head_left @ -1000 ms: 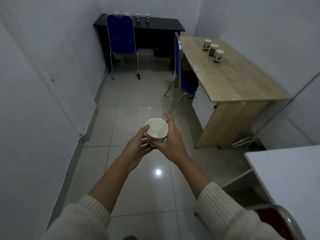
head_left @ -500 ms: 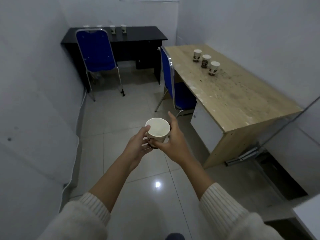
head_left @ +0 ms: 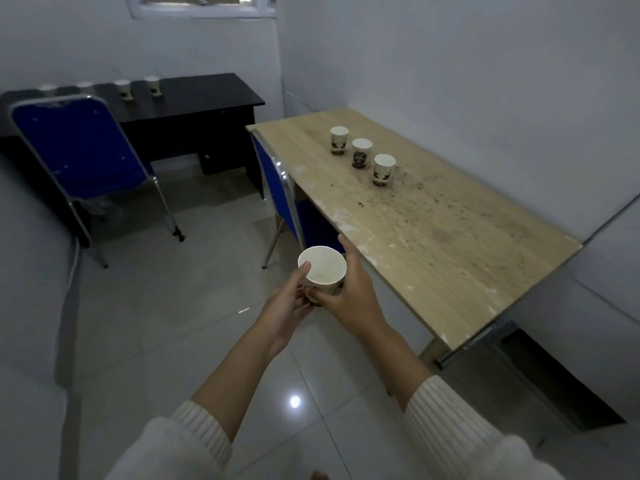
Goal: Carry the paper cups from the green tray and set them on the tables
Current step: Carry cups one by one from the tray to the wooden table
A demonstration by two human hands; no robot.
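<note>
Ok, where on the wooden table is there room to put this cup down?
The wooden table is bare from the row of three cups down to its near corner, though speckled with dirt. The strip between that row and the chair-side edge is free. The black desk has four cups along its back; its front is bare.

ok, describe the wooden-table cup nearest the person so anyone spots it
Find the light wooden table along the right wall. Three paper cups stand in a diagonal row on it. The target cup ends the row nearest the person, by the dark specks.
</note>
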